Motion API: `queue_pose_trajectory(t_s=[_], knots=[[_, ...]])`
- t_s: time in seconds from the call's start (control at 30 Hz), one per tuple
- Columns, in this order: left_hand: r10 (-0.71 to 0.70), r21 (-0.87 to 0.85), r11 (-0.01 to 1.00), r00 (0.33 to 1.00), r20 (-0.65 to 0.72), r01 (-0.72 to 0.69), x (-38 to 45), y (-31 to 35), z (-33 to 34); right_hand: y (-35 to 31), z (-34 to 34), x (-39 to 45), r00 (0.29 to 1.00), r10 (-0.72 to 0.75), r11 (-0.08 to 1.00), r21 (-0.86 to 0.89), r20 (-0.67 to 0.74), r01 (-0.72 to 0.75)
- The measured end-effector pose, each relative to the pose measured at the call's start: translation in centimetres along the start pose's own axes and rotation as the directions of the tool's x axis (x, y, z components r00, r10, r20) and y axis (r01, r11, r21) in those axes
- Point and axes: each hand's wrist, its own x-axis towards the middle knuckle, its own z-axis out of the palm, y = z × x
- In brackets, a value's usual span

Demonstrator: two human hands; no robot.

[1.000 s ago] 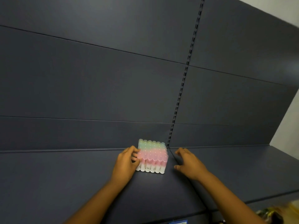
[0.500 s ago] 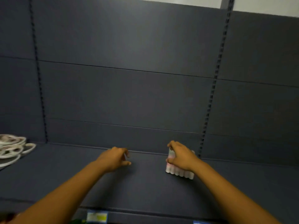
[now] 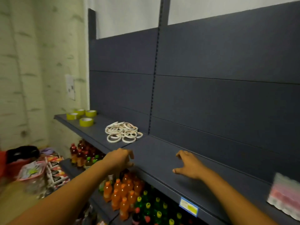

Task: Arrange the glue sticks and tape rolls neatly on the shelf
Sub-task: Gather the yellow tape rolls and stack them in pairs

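A loose heap of thin white tape rolls lies on the dark grey shelf, left of its upright seam. Several yellow tape rolls lie flat at the shelf's far left end. The block of pastel glue sticks stands blurred at the right edge of the view. My left hand hovers over the shelf's front edge, fingers loosely curled, holding nothing. My right hand hovers above the shelf surface with fingers spread, also holding nothing. Both hands are between the white rolls and the glue sticks.
The shelf's dark back panel rises behind. Below the shelf stand rows of orange drink bottles, green bottles and red bottles. Snack packs lie lower left. A blue price label sits on the shelf's front edge.
My right hand has let go of the glue stick block and moved left. The view has swung left, so the glue sticks now sit at the right edge and the tape rolls are in sight.
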Motion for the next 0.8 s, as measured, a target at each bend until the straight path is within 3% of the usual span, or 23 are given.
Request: queue_pose_trajectory(t_s=[0.5, 0.8], knots=[[-0.225, 0.014, 0.974, 0.974, -0.036, 0.226, -2.2, -29.9, -4.5, -23.1, 7.3, 19.4, 0.981, -0.182, 0.982, 0.054, 0.074, 0.178], [-0.29, -0.051, 0.956, 0.957, -0.031, 0.288, -0.5, -43.0, -4.7, -33.8, 11.9, 30.4, 0.966, -0.244, 0.969, 0.066, 0.086, 0.239]])
